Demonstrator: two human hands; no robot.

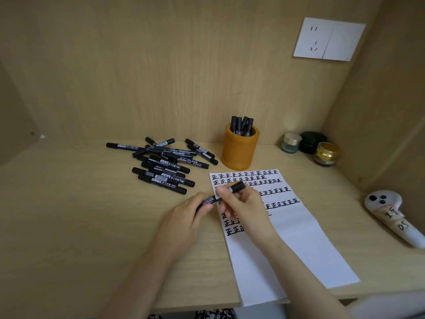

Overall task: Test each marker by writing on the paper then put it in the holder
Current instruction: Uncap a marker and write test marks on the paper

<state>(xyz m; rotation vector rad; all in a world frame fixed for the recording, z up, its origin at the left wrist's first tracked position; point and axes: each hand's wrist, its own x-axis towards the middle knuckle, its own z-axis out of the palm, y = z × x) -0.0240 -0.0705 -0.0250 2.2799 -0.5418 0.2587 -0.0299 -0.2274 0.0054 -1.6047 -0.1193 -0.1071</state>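
Both hands hold one black marker (215, 199) just above the left edge of the white paper (296, 229). My left hand (188, 215) grips its barrel. My right hand (243, 203) pinches the cap end, which points up and right. Rows of black written characters fill the paper's upper part; my right hand hides some of them. An orange holder (239, 150) stands behind the paper with several black markers upright in it. A pile of several black markers (165, 164) lies on the desk to the left of the holder.
Three small jars (309, 143) stand in the back right corner. A white handheld controller (395, 215) lies at the right edge of the desk. A white wall socket (328, 39) sits on the back panel. Wooden walls close in on both sides.
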